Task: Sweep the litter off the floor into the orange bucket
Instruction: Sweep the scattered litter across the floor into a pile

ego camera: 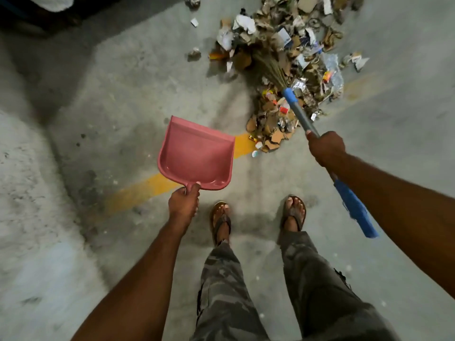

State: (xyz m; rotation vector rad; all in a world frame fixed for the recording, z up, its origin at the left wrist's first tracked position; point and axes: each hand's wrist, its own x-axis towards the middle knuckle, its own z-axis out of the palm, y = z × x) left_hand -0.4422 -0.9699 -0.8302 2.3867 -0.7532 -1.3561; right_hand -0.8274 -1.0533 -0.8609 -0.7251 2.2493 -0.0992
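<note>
- Camouflage trousers and two sandalled feet fill the near part of the floor, with both forearms reaching out past them.
- Left hand has its fingers wrapped round the short handle of the pink dustpan. The pan is empty and appears held clear of the floor, its mouth pointing away from the person, over a yellow painted line.
- Right hand is closed in a fist round the grey shaft of the broom. The broom's long axis runs from the blue end by the right forearm, away to straw bristles buried in the litter.
- Litter lies ahead and to the right of the dustpan, nearer the right hand than the left. It is a loose heap of torn cardboard, paper scraps, foil and small wrappers. The heap tapers to a tip near the pan's far right corner, and a few strays lie apart on its left.
- Likely next, the pan goes down with its lip facing that near tip, so the broom can draw litter into it.
- Orange bucket is not in view.
</note>
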